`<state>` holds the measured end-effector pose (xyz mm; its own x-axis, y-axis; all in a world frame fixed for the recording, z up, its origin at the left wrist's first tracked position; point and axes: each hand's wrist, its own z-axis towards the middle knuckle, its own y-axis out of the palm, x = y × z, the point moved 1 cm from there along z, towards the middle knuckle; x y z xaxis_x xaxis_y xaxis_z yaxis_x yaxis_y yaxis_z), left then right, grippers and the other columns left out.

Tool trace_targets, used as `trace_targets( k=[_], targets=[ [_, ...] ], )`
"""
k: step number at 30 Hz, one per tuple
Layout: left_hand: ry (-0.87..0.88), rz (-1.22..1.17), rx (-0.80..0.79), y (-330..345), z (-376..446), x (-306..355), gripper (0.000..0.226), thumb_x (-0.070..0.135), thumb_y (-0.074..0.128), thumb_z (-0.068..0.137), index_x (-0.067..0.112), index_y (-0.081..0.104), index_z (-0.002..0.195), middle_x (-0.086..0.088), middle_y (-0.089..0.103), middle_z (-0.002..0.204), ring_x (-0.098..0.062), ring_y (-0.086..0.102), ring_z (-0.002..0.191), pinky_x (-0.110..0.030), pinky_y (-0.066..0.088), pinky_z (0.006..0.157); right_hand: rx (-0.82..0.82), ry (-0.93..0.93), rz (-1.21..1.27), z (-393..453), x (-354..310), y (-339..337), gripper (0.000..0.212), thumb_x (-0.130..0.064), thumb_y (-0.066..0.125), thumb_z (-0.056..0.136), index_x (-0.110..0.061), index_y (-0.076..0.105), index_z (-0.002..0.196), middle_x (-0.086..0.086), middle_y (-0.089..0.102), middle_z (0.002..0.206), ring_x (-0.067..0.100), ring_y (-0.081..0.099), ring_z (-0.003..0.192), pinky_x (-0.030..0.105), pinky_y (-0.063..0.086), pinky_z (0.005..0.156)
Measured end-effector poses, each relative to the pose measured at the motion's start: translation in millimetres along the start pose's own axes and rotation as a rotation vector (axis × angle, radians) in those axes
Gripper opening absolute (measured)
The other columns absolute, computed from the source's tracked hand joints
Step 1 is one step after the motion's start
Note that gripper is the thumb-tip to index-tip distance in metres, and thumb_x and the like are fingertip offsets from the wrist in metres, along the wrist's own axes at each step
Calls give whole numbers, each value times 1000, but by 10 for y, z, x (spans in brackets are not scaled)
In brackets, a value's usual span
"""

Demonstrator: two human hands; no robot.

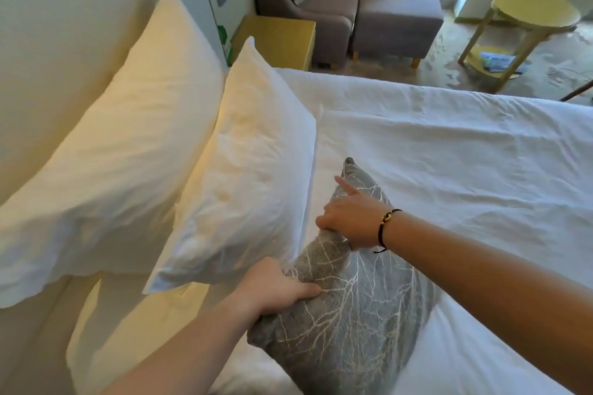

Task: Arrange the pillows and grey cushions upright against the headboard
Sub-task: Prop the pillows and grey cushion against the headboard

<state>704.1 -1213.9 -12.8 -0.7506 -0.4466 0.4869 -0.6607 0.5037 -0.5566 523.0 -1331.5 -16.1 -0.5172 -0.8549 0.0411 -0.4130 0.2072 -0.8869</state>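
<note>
Left hand (282, 285): fingers curled, gripping the top edge of the grey cushion (353, 314).
Right hand (353, 218): holds the same edge, forefinger straight.

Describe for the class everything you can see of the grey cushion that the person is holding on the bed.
The grey cushion looks like woven fabric, with a pale branching, vein-like pattern. It is plump, stands on edge and tilts, in front of the nearer white pillow, on the white bed sheet. The left hand grips its top edge and the right hand pinches that edge farther along, forefinger stretched out. Its lower end is out of frame.
</note>
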Motion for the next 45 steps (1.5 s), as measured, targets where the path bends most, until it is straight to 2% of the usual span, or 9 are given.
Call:
trace_targets(
  k=[6,12,17,21,24,28,34,39,45],
  targets=[
    [111,193,124,14,-102,143,53,52,72,80,17,43,52,3,45,53,-12,44,50,-29,27,46,-3,-38,-40,-107,53,-341,33,-23,62,88,-21,45,60,-9,45,57,9,42,58,46,36,110],
    [401,-26,295,-367,-419,622,57,56,68,79,15,45,47,4,39,40,-12,41,41,-24,26,41,215,144,-154,-689,384,-1210,19,-8,56,75,-24,57,64,-12,54,59,1,50,69,44,2,121],
    [499,63,532,-797,-354,928,60,60,59,85,17,40,48,4,45,42,-11,46,41,-23,30,42,537,359,-65,-599,545,-1725,24,-12,65,75,-27,58,57,-14,51,61,17,45,82,46,34,105],
    [318,108,528,-875,-3,649,37,45,54,94,23,65,67,5,67,71,-21,65,73,-35,50,65,466,468,434,-34,376,-1242,20,-28,54,92,-28,72,101,-6,68,104,18,60,92,41,46,98],
    [211,221,333,-753,164,239,26,42,58,89,19,72,87,2,71,97,-26,65,98,-36,51,81,151,463,921,383,-15,-563,57,-52,52,95,-21,46,143,2,55,139,26,57,119,36,47,97],
    [130,47,297,-726,134,-264,25,40,61,86,21,72,98,5,70,102,-21,67,94,-31,48,79,100,561,1110,712,-350,-35,81,-65,48,90,-12,31,149,8,43,150,28,44,133,38,37,106],
    [49,-80,394,-918,-38,-834,16,37,63,89,26,71,80,8,69,81,-12,64,75,-34,51,72,241,614,1058,831,-240,-106,56,-63,44,93,-15,55,65,2,56,56,21,56,57,32,43,61],
    [11,-246,562,-1132,-219,-1203,16,33,62,91,32,76,99,16,72,97,-5,67,88,-29,54,80,453,608,1070,898,-292,-327,47,-53,57,91,-19,60,123,-2,64,116,9,57,87,26,46,74],
    [-67,-271,776,-1559,-486,-1597,7,33,65,89,40,65,87,22,66,91,-8,64,97,-23,45,71,562,455,989,1043,-591,-650,38,-37,61,91,-25,55,126,-5,53,128,16,55,111,33,47,89]
  ],
)
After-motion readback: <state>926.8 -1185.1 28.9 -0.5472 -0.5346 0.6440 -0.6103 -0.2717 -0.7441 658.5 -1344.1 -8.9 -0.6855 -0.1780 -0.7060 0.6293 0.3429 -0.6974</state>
